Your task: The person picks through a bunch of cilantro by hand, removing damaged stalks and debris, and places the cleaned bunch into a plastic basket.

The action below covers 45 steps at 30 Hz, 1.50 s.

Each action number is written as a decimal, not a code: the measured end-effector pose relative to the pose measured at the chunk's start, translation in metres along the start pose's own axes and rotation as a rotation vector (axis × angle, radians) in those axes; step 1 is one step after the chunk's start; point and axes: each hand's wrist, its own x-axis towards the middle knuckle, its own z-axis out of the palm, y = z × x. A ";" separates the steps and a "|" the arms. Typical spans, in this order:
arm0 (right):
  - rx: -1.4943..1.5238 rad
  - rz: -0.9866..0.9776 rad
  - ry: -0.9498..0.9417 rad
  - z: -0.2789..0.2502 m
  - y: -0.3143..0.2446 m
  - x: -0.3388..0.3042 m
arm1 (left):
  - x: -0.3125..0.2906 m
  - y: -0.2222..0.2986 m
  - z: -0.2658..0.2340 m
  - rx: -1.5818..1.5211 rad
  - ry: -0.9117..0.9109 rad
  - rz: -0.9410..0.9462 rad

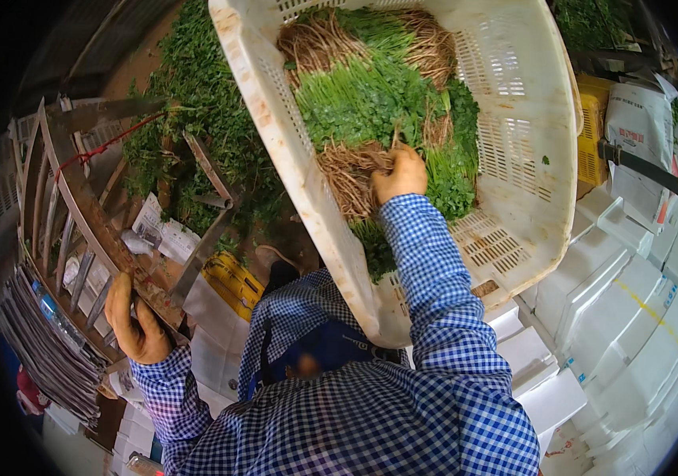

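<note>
Inside a large off-white plastic crate (514, 238), leafy greens with brown roots (355, 170) lie in bundles, green tops toward the middle. My right hand (401, 173) reaches into the crate, its fingers closed on the root end of a bunch of these greens. Part of that bunch is covered by the hand. At the left, my left hand (139, 321) is by the edge of a wooden rack (85, 214), fingers extended and thumb apart, with nothing in it. Whether it rests on the rack I cannot tell.
Loose greens (212, 103) are heaped on the ground beyond the rack. White foam boxes (593, 270) are stacked at the right, near a yellow crate (591, 131). A yellow object (230, 279) is near my knees. Flat dark sheets (49, 345) are stacked at the lower left.
</note>
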 end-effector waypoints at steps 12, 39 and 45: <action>0.378 -0.003 0.011 -0.009 0.021 -0.061 | -0.003 0.005 0.004 0.021 0.046 -0.072; 0.292 0.262 -0.262 -0.031 0.069 -0.086 | 0.042 0.146 0.072 -0.601 -0.501 0.333; 0.489 0.257 -0.260 -0.060 0.088 -0.093 | 0.083 0.222 0.197 -0.104 -1.176 0.405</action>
